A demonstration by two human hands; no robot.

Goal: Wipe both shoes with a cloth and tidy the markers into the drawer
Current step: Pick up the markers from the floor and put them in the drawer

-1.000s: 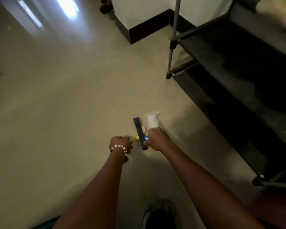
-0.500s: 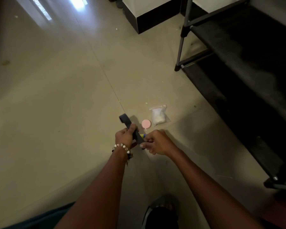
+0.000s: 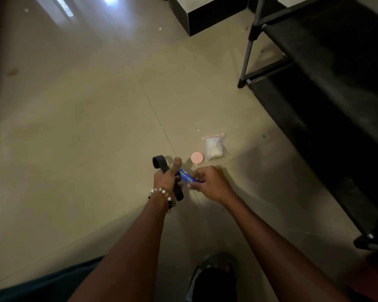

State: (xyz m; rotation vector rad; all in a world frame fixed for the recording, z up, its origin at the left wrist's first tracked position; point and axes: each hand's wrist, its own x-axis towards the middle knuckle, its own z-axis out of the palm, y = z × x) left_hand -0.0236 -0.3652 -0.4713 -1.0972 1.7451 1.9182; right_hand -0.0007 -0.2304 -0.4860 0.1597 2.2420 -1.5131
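Observation:
My left hand [image 3: 167,177], with a bead bracelet at the wrist, grips a flat dark strap-like object [image 3: 159,164] whose looped end sticks up past the thumb. Between both hands lies a blue marker [image 3: 186,175] with a yellow tip; my right hand [image 3: 207,182] pinches its near end while the left thumb lies over its far end. Both hands hover low over the tiled floor. No shoes to wipe, cloth or drawer can be made out, apart from a dark slipper [image 3: 213,280] on my foot at the bottom edge.
A round pink lid [image 3: 197,158] and a small clear bag of white stuff [image 3: 215,146] lie on the floor just beyond my hands. A black shelf rack [image 3: 327,88] with grey metal legs fills the right side. A white wall corner with black skirting [image 3: 207,20] stands behind.
The dark object passed from my right hand to my left hand. The hands came together and the blue marker now shows between them. The view tilted, revealing the pink lid and bag.

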